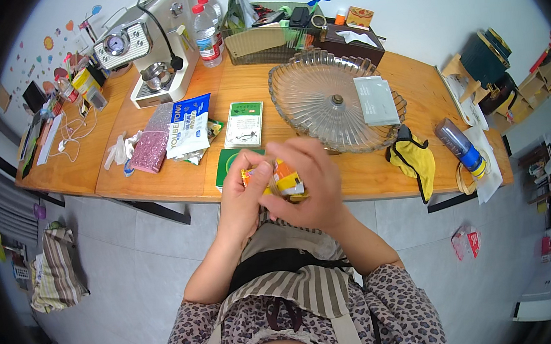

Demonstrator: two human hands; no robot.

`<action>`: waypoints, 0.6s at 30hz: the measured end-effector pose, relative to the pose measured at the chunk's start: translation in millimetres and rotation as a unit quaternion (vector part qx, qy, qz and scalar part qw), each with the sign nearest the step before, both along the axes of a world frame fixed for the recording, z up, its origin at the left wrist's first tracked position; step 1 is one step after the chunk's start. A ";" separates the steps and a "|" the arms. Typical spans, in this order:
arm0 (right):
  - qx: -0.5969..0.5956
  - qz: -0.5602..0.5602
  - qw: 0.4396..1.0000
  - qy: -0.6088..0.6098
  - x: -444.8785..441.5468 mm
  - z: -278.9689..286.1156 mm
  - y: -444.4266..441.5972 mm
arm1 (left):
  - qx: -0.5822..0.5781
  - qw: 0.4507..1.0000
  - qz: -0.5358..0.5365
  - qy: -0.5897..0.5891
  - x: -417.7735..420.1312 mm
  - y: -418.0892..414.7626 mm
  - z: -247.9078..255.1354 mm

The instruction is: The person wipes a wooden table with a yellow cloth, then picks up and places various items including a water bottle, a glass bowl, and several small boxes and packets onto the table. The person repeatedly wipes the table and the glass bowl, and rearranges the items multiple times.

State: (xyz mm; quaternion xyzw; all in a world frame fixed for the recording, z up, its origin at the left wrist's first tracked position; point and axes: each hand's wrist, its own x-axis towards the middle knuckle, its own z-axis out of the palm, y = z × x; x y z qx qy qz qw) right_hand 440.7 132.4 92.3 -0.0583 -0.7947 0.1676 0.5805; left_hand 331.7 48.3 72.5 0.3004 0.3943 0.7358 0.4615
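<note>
My left hand (pixel 239 194) pinches a small bundle of orange and yellow packets (pixel 285 177) just beyond the table's front edge. A tan band, apparently a rubber band (pixel 273 184), crosses the bundle near my left thumb. On the other side, my right hand (pixel 311 183) curves around the packets, blurred, with its thumb low by the bundle. Whether its fingers grip the packets or the band is hidden. Behind my left hand lies a green box (pixel 225 168), partly covered. Farther back is a green and white printed card or box (pixel 244 124).
A ribbed glass dish (pixel 309 104) bears grey packets (pixel 376 101). A blue-white pouch (pixel 189 130) and pink glittery pouch (pixel 147 150) lie left, before an espresso machine (pixel 169 49). Rightward are a yellow-black cloth item (pixel 413 161) and a blue-capped bottle (pixel 460 147).
</note>
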 end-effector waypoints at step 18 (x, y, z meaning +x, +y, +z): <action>-0.064 -0.216 0.869 -0.441 134.1 37.0 129.8 | -0.098 0.936 0.099 0.323 -141.6 112.7 4.9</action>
